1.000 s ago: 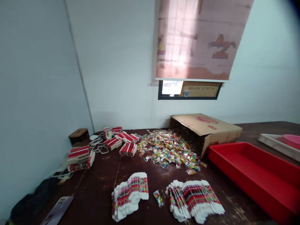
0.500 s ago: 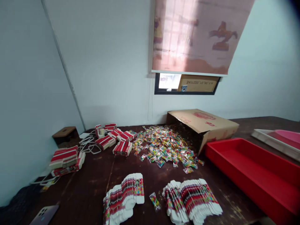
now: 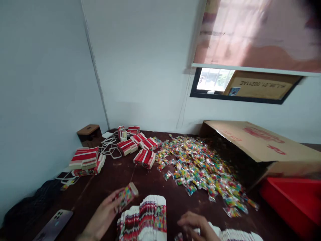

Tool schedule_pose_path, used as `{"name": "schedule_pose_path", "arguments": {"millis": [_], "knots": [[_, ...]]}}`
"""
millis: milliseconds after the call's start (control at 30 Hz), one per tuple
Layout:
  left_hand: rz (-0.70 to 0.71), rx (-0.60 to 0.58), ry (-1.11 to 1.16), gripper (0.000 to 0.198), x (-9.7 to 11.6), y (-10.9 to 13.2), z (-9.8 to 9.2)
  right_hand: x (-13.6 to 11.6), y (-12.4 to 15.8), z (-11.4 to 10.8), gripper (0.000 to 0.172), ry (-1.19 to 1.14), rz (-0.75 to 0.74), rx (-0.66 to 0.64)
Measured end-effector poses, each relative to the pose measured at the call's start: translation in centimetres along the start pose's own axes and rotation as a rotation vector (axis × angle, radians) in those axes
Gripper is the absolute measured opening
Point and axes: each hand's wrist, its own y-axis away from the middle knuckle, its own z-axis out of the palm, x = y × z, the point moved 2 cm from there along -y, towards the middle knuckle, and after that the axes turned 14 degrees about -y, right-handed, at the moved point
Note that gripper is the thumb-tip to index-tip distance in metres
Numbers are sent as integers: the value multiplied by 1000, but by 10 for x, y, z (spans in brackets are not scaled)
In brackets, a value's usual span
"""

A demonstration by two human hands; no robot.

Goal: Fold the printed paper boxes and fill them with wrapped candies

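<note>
My left hand (image 3: pixel 106 211) is closed round a small printed candy box (image 3: pixel 126 196), held tilted just above the table. Beside it stands a fanned stack of flat red-and-white cartons (image 3: pixel 152 217). My right hand (image 3: pixel 194 223) is low over the table, fingers bent and slightly blurred; whether they grip anything is unclear. Just under its fingertips, a small candy packet (image 3: pixel 178 237) shows in part. A second stack of cartons (image 3: pixel 238 235) lies right of that hand, cut off by the lower edge. Beyond both hands spreads a heap of clear-wrapped colourful candies (image 3: pixel 200 164).
A cardboard box (image 3: pixel 260 140) lies on its side behind the candies, with a red tray (image 3: pixel 293 201) at the right. Bundled cartons (image 3: pixel 144 158), white straps (image 3: pixel 110 147) and a brown wooden box (image 3: pixel 89 132) are at the back left. A phone (image 3: pixel 54 226) lies front left.
Both hands have come into view from below, the left one with a candy box. The view has turned left, so things appear shifted to the right.
</note>
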Motion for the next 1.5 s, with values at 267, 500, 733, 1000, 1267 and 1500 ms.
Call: {"name": "schedule_pose_path", "arguments": {"millis": [267,500,733,1000,1267,1500], "knots": [[120,232,424,30,1,-178,-13,56,-191,-88,31,404,-50,63],[23,75,302,48,-5,-190,-15,102,-412,-118,32,736,-72,120],[-41,-3,206,74,-9,-192,-12,159,-513,-121,45,941,54,6],[67,-84,212,60,-6,-189,-6,138,-372,-166,34,1102,76,-183],[159,-166,203,38,-3,-185,1,94,-254,-165,26,1191,40,-245],[152,-141,207,40,-4,-180,-4,95,-339,-54,52,984,22,-274]]}}
